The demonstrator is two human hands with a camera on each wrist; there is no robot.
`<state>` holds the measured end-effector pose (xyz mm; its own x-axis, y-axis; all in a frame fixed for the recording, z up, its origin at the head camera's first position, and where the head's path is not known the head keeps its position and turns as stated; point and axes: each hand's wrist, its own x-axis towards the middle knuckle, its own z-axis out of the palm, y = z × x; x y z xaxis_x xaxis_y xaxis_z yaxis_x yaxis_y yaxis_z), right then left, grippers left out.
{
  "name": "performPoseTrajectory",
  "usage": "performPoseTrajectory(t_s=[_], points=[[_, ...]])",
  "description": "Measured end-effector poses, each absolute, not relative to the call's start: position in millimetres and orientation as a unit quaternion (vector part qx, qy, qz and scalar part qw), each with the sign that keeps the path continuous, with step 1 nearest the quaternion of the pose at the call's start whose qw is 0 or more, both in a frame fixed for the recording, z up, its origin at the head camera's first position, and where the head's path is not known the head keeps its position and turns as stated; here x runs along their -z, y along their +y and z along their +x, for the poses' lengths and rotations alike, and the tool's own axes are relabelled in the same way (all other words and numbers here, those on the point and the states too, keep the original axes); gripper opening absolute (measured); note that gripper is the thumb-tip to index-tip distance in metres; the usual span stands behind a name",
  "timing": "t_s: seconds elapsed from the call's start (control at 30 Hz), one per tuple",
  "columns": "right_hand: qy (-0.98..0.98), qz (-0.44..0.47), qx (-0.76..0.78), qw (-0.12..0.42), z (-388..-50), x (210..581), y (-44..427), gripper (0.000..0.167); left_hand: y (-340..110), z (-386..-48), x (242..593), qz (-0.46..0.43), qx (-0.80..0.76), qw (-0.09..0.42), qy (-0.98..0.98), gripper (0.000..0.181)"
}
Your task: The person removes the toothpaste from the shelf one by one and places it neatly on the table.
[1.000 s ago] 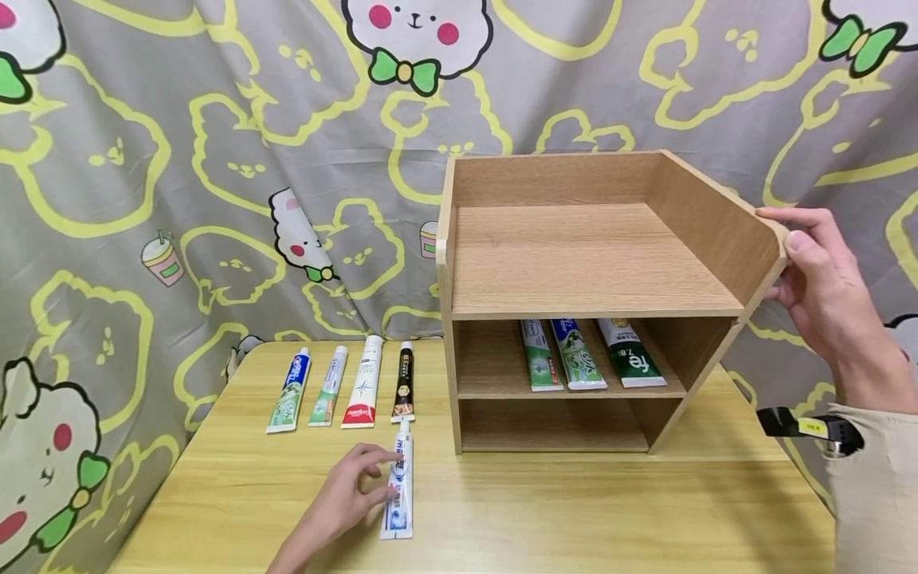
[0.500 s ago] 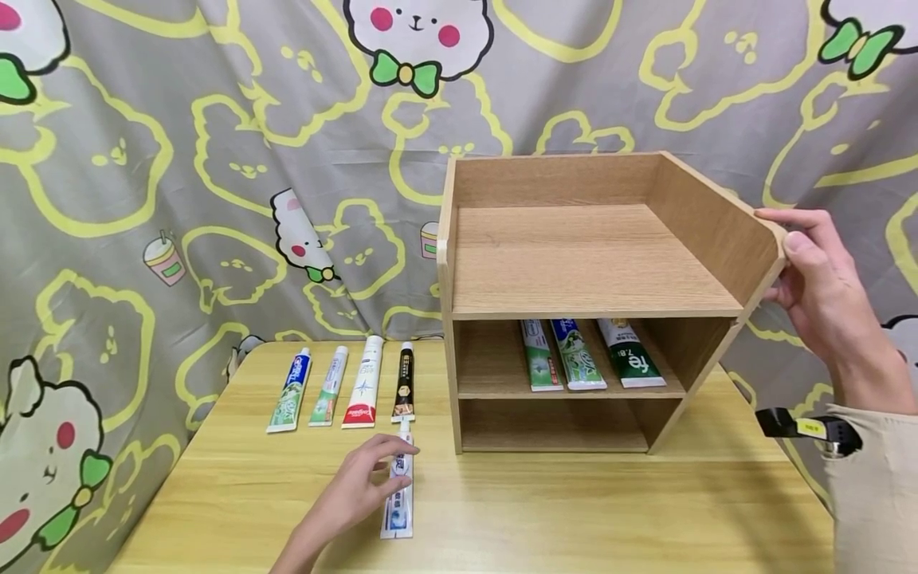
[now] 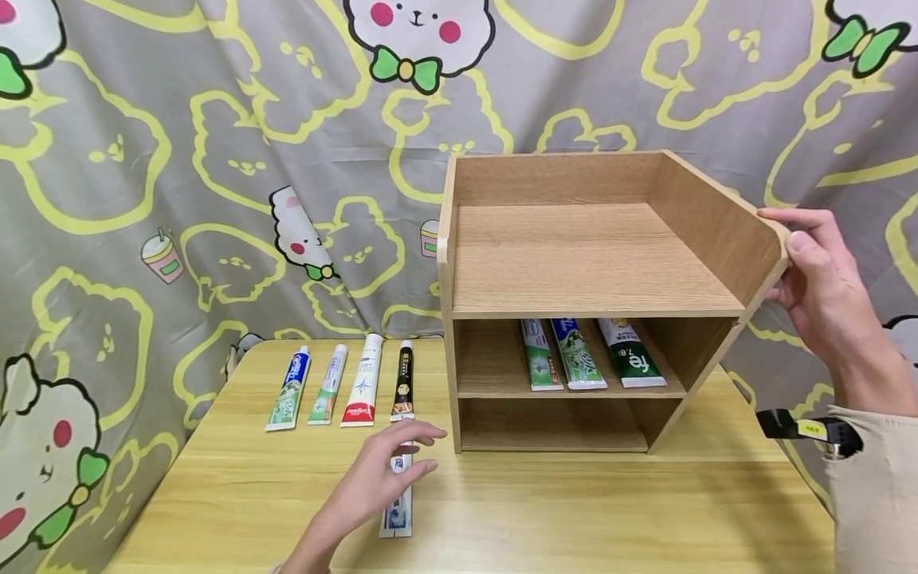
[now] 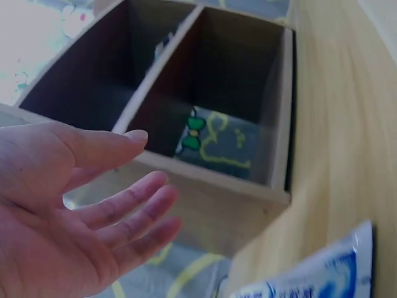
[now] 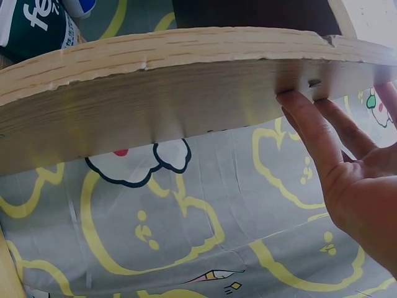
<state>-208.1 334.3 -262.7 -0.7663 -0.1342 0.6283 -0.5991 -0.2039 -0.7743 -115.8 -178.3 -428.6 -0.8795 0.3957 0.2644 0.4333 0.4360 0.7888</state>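
My left hand (image 3: pixel 374 480) hovers over a white-and-blue toothpaste tube (image 3: pixel 397 520), its fingers spread and holding nothing. The hand hides the middle of that tube, which lies on the table. In the left wrist view the palm faces the camera, with the tube's end (image 4: pixel 335 270) at lower right. A wooden shelf unit (image 3: pixel 581 263) stands at centre right. My right hand (image 3: pixel 828 295) grips the upper front corner of its right side panel; the right wrist view shows fingertips (image 5: pixel 294 99) against the panel's outer face. Three toothpaste tubes (image 3: pixel 578 355) lie on the middle shelf.
Left of the shelf unit, several toothpaste tubes lie in a row: a blue-green one (image 3: pixel 288 391), a slim green-white one (image 3: pixel 328 385), a white-red one (image 3: pixel 363 383) and a black one (image 3: pixel 404 379). A patterned grey curtain (image 3: pixel 237 104) hangs behind the table (image 3: pixel 545 510).
My left hand has moved right and slightly up, away from the toothpaste tube, and its fingers have spread. The tube stays where it lay. My right hand keeps its hold on the shelf unit.
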Motion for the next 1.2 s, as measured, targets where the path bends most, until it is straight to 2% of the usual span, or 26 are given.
performPoseTrajectory(t_s=[0.23,0.47,0.73,1.07,1.2], points=[[-0.61,0.298,-0.716,0.164,-207.7,262.5,334.0,0.039,-154.6,-116.1,416.4,-0.274,0.507,0.069,-0.814,0.035],[-0.606,0.304,-0.716,0.164,-208.5,263.5,333.6,0.039,-134.2,-117.9,407.2,-0.262,0.536,0.08,-0.799,0.034],[-0.605,0.306,-0.717,0.164,-208.0,262.8,334.7,0.04,-115.2,-119.2,404.4,-0.309,0.499,0.162,-0.794,0.037],[-0.602,0.306,-0.72,0.162,-209.4,263.1,333.5,0.039,-93.2,-126.5,394.1,-0.345,0.465,0.211,-0.788,0.035],[-0.607,0.302,-0.716,0.167,-208.2,262.5,333.6,0.039,-84.7,-132.1,390.0,-0.347,0.466,0.214,-0.785,0.032]])
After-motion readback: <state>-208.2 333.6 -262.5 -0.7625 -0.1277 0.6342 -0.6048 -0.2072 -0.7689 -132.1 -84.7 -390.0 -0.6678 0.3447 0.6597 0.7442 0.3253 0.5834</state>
